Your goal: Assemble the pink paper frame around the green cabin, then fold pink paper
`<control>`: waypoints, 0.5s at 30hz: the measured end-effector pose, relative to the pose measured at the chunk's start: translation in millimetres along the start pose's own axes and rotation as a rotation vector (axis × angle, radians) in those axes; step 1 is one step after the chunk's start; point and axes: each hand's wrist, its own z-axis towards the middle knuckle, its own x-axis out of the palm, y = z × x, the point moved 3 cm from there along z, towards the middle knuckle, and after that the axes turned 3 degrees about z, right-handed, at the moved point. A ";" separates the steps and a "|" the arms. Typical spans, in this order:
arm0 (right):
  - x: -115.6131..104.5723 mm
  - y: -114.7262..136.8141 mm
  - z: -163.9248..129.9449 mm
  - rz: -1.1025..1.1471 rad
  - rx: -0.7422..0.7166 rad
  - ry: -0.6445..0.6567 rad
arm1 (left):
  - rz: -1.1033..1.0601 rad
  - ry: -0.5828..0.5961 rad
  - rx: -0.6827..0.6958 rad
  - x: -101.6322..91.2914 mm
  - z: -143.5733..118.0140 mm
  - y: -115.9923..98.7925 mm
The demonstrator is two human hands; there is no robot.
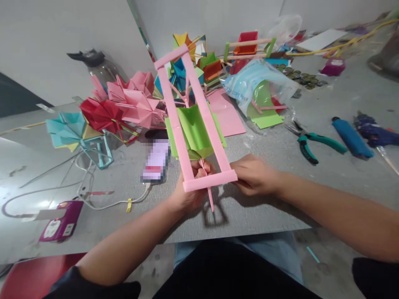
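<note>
There is one pink paper frame [193,120], a long narrow rectangle made of two parallel side strips and two short end bars; its long axis runs from the near end bar at the hands up and away to the far end bar, leaning a little to the left, so the frame points away from the person; it is held in the air above the grey table [264,199]. Inside the frame sits one green folded paper piece [195,133], open like a box; one thin pink stick [208,187] passes through the near bar and sticks out below it. The left hand [190,187] is closed around the near left corner, its fingers pinching the stick and the bar; the right hand [254,174] is closed too, pinching the right end of the same bar. Behind, on the table, stand several folded paper wheels: one red [99,114], one light blue with yellow [67,131], and pink ones [137,101] whose number I cannot tell. Just beside the frame on the left lies one phone [156,160] with a white cable; one purple box [60,224] lies near left. To the right lie one pair of green-handled pliers [311,143], one blue tube [352,137], and one plastic bag [258,85] with coloured sheets.
</note>
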 end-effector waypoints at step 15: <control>10.9 19.4 8.6 0.487 0.221 -0.390 | 0.016 -0.077 -0.012 6.0 -1.8 -6.7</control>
